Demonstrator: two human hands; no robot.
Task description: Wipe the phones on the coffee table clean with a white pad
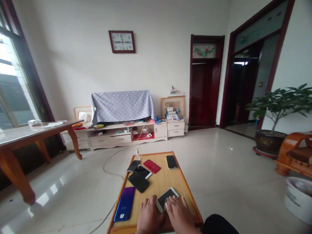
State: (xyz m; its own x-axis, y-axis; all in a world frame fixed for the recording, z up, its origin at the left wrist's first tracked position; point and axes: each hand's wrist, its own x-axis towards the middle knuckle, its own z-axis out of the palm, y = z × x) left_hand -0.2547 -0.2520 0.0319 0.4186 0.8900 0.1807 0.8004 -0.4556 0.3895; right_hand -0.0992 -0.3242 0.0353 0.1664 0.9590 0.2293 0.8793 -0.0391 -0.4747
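Observation:
A white smartphone with a dark screen lies at a slant near the front of the small wooden table. My left hand grips its near left side, the thumb by the lower edge. Over the screen, the bent fingers of my right hand press down; something small and pale shows under the fingertips, too hidden to name. Left of my hands is a blue-purple phone, back up. Farther up lie a black phone, a white-edged phone, a dark phone and a red phone.
Another dark-screened phone lies at the table's far right corner. A small pump bottle stands at the far left corner. A cable runs along the floor on the left. A white bucket stands at right, below a wooden armchair.

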